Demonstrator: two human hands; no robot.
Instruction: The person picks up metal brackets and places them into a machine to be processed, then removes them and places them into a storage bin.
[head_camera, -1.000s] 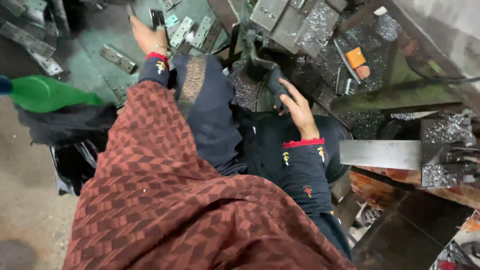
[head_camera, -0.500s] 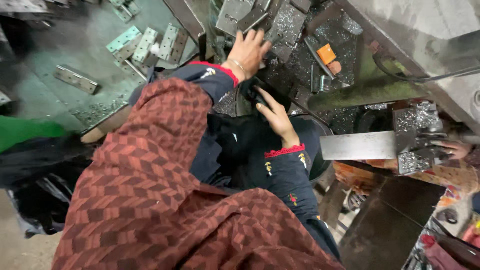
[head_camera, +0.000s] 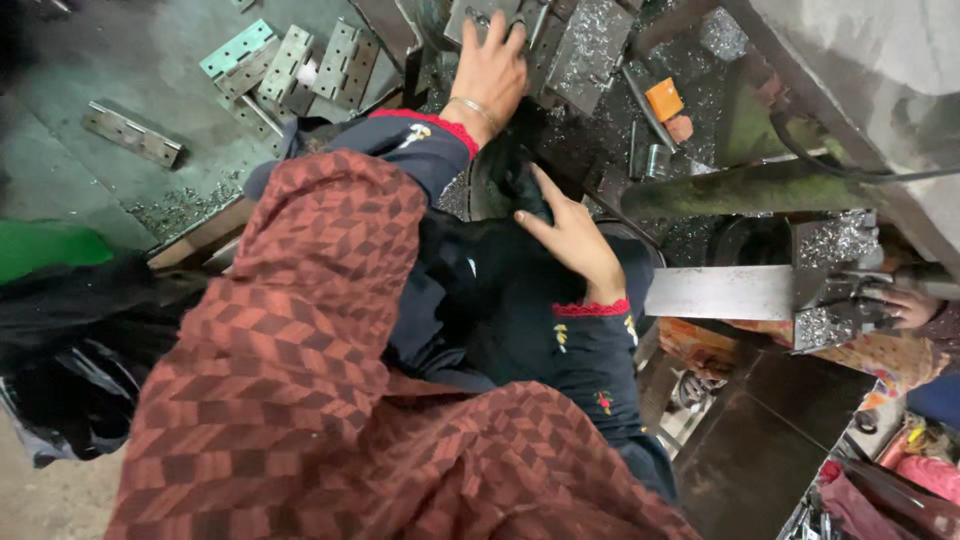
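While the left hand (head_camera: 492, 72) lay spread, palm down, on a grey metal plate (head_camera: 482, 17) at the top of the machine bed, its fingers were splayed wide over the plate and closed on nothing. The plate sat directly under the fingertips, touching them, with a second chip-covered plate (head_camera: 590, 45) just beside it to the right. A thin bangle showed at that wrist, above a dark sleeve with a red cuff. The right hand (head_camera: 570, 232) was lower, near the middle of the view, fingers loosely extended and pressed against a dark black handle or knob (head_camera: 520, 185); whether it gripped it could not be told. A heap of pale green-grey hinges (head_camera: 290, 65) lay well to the left of the left hand on the green table (head_camera: 90, 195). An orange block (head_camera: 663, 98) rested among metal shavings to the right. Another person's hand (head_camera: 912, 308) showed at the far right edge.
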